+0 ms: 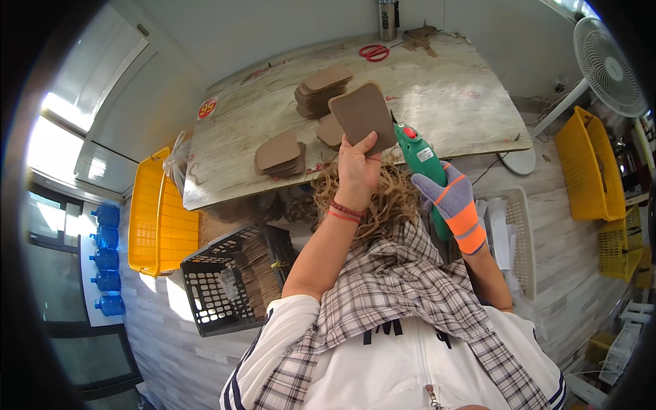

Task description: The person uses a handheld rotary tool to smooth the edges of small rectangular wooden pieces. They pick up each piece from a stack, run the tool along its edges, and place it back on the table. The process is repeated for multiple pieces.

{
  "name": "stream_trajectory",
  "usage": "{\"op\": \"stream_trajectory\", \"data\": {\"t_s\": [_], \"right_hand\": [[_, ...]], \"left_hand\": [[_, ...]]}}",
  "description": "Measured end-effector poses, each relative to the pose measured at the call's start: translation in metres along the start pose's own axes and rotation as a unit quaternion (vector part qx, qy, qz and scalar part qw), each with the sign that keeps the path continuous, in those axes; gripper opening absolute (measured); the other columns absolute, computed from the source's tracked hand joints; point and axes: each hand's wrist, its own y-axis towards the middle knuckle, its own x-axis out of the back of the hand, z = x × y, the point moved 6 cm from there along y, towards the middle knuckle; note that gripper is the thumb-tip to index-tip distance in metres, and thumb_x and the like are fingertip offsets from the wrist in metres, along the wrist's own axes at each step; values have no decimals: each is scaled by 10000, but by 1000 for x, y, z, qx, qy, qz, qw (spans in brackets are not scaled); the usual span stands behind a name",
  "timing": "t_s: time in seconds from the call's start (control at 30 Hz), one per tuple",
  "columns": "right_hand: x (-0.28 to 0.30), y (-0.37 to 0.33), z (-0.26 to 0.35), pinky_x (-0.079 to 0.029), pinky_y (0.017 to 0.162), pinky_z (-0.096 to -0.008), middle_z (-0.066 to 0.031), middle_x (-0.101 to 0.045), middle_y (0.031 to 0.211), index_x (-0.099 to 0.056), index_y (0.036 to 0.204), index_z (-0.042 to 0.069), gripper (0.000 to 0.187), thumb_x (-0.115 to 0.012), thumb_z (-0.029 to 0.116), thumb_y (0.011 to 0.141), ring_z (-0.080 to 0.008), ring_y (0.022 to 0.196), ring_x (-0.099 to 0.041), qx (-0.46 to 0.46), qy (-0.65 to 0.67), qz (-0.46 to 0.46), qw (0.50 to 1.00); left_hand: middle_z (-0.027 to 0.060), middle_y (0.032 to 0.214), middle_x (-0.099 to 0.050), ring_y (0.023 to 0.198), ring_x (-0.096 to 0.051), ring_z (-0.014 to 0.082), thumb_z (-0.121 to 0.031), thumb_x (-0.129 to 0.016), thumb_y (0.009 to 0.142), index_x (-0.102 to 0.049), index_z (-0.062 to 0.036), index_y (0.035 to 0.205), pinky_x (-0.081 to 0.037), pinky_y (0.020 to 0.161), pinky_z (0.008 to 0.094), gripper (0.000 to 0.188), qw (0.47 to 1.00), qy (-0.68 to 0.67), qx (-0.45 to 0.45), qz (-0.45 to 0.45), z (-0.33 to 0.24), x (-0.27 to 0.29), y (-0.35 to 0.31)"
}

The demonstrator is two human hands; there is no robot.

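Note:
My left hand (358, 171) is bare and pinches the lower edge of a flat brown pad (363, 115) with rounded corners, held up over the table's front edge. In a grey and orange glove, my right hand (454, 203) wraps round a green handheld electric cutter (421, 156) with a red button. The cutter's dark tip is close to the pad's right edge; whether they touch I cannot tell. Curly tan trimmings (389, 188) are heaped on my lap below the pad. Stacks of similar pads (313, 101) lie on the table behind, with another stack (279, 152) at the left.
The worn pale table (239, 123) carries red-handled scissors (374, 52) and a metal flask (388, 19) at the back. A black crate (205, 290) with brown pieces stands left of me, near a yellow basket (145, 225). At right are a pale basket (525, 239) and a fan (608, 68).

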Motion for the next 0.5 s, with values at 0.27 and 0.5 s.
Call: {"op": "stream_trajectory", "data": {"t_s": [0.27,0.5], "right_hand": [[8,10,3,-414,448,-218,0,-591,653,-603,945,-12,368,-797,247,770,-46,500,-516,7,23,-26,999],[18,3,13,-415,450,-216,-7,-603,679,-598,985,-18,387,-791,243,774,-50,498,-517,-3,-23,2,1000]], "left_hand": [[118,1202,-565,1098,-570,261,139,-537,852,-471,-26,1206,-486,983,404,396,998,56,37,22,15,8,-15],[108,1140,-614,1024,-619,242,147,-549,839,-510,-28,1179,-539,904,390,385,989,130,53,46,6,20,-17]]}}
